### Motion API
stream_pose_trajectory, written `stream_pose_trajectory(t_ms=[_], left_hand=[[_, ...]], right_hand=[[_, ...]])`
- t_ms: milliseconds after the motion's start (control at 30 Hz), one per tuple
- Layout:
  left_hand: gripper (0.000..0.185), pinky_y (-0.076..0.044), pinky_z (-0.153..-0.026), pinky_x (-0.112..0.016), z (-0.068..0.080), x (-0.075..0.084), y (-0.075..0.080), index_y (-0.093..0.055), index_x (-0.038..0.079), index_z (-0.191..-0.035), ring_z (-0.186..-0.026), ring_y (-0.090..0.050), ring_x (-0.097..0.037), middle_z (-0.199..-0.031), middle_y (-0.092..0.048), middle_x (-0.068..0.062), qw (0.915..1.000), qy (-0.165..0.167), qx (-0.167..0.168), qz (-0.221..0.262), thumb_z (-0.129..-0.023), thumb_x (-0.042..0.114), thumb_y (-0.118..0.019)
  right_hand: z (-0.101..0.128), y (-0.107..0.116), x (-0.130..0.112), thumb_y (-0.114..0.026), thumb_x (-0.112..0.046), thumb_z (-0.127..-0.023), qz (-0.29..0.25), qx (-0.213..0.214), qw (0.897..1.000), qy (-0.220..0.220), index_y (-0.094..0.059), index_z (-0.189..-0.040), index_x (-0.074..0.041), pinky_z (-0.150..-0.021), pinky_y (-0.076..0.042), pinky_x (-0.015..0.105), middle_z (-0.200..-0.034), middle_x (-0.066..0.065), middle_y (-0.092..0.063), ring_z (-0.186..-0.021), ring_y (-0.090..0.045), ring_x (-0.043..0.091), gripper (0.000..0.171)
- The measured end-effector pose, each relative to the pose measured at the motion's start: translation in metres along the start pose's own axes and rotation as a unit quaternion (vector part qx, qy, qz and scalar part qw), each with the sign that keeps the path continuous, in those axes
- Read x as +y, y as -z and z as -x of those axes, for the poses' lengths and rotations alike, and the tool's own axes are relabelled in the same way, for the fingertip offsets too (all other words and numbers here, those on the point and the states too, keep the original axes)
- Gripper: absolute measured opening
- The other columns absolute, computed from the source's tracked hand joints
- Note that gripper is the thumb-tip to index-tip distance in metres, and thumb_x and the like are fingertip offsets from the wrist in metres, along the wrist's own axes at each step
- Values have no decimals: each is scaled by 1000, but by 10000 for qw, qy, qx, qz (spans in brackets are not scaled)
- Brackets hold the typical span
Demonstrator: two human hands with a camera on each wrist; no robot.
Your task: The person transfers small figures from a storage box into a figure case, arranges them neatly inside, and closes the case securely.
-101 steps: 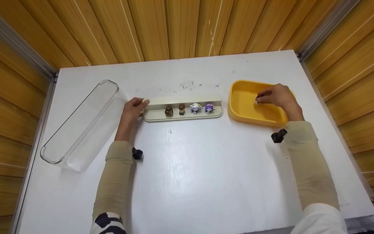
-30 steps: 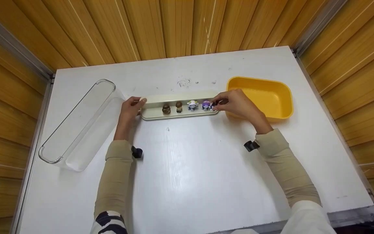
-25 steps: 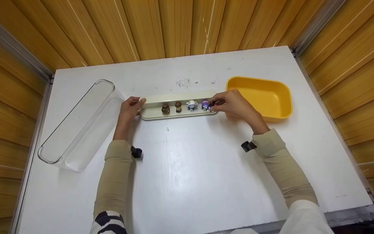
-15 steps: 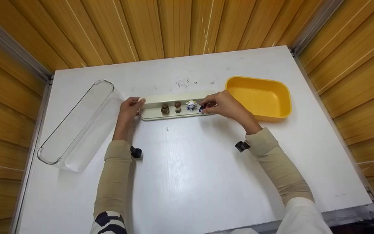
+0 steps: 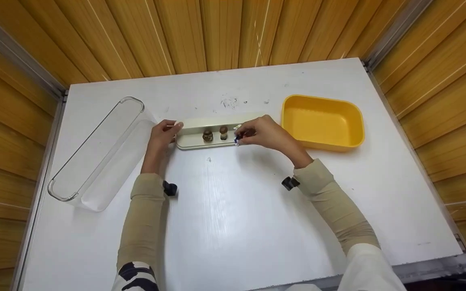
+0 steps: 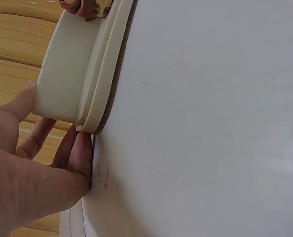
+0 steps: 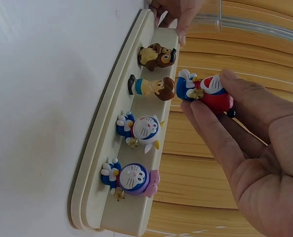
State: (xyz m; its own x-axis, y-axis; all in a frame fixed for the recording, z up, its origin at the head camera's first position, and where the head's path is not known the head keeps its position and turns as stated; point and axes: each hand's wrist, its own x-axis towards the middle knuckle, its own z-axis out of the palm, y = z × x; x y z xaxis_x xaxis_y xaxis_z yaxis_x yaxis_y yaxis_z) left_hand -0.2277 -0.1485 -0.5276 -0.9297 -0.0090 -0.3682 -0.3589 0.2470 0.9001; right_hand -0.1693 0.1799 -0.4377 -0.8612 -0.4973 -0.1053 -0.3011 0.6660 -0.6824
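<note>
A white table (image 5: 233,210) with a few dark scuffs fills the floor of a booth walled in yellow-brown wooden slats. Three containers lie on it: one clear, long plastic tray (image 5: 95,149) at about nine o'clock from the table's middle, one yellow tub (image 5: 323,122) at about two o'clock, and one cream shelf-like stand (image 5: 194,137) at about twelve o'clock between them. Four small figurines stand in a row on the stand, seen best from the right wrist: a brown animal (image 7: 157,57), a brown-haired child figure (image 7: 152,88), a blue-and-white cat figure with a white head (image 7: 139,129) and a blue cat figure with a pink hood (image 7: 130,178). A fifth figurine (image 7: 205,91) is off the stand, pinched between the thumb and fingertips of the right hand (image 5: 266,133), just above the stand and beside the child figure's head. It is a small blue-and-white cat figure with a red body, white paws, a gold bell at the neck and a dark knob at one end, lying sideways in the grasp. The left hand (image 5: 163,135) grips the stand's end at nine o'clock, its thumb on the back wall and its fingers curled under the rim against the table, as the left wrist view shows (image 6: 62,158). Both forearms wear beige sleeves.
</note>
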Motion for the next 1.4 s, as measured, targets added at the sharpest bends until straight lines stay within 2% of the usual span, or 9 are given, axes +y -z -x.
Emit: stream_pose_trajectory(t_ms=[300, 600, 833, 1067, 1400], left_hand=[[49, -51, -102, -38, 0, -1, 1, -59, 4, -135, -121, -58, -27, -134, -58, -16, 10000, 10, -6, 44, -99, 36, -69], [51, -50, -101, -37, -2, 3, 0, -57, 5, -137, -119, -56, -25, -136, -57, -15, 9999, 73, -60, -97, -99, 37, -68], [47, -51, -100, -38, -1, 5, 0, -59, 6, -135, -116, -56, -24, -133, -58, -14, 9998, 104, -6, -146, -99, 36, -68], [50, -50, -101, -38, 1, 3, -4, -58, 5, -137, -116, -56, -24, -135, -57, -15, 10000, 77, 7, 22, -98, 35, -69], [49, -51, -101, -39, 1, 2, 0, -59, 4, -136, -119, -56, -26, -136, -58, -17, 9999, -76, -67, -68, -99, 36, -68]], right_hand=[[-17, -15, -15, -79, -21, -91, 245, -98, 9991, 334, -78, -117, -14, -79, -56, 31, -107, 3, -76, -90, -67, 16, 27], [-36, -29, -24, -81, -18, -89, 407, -63, 9948, 927, -78, -115, -8, -84, -56, 34, -107, 7, -75, -97, -68, 20, 28], [-48, -39, -30, -81, -18, -89, 480, -237, 9954, 795, -78, -115, -10, -87, -56, 34, -113, 5, -75, -100, -68, 19, 27], [-58, -50, -34, -76, -11, -92, 230, -258, 9946, 974, -77, -114, -4, -85, -57, 28, -106, 6, -76, -94, -70, 16, 23], [-79, -58, -50, -71, -5, -94, 1055, -7, 9855, 1326, -75, -118, -3, -90, -56, 34, -115, 12, -74, -102, -70, 24, 25]])
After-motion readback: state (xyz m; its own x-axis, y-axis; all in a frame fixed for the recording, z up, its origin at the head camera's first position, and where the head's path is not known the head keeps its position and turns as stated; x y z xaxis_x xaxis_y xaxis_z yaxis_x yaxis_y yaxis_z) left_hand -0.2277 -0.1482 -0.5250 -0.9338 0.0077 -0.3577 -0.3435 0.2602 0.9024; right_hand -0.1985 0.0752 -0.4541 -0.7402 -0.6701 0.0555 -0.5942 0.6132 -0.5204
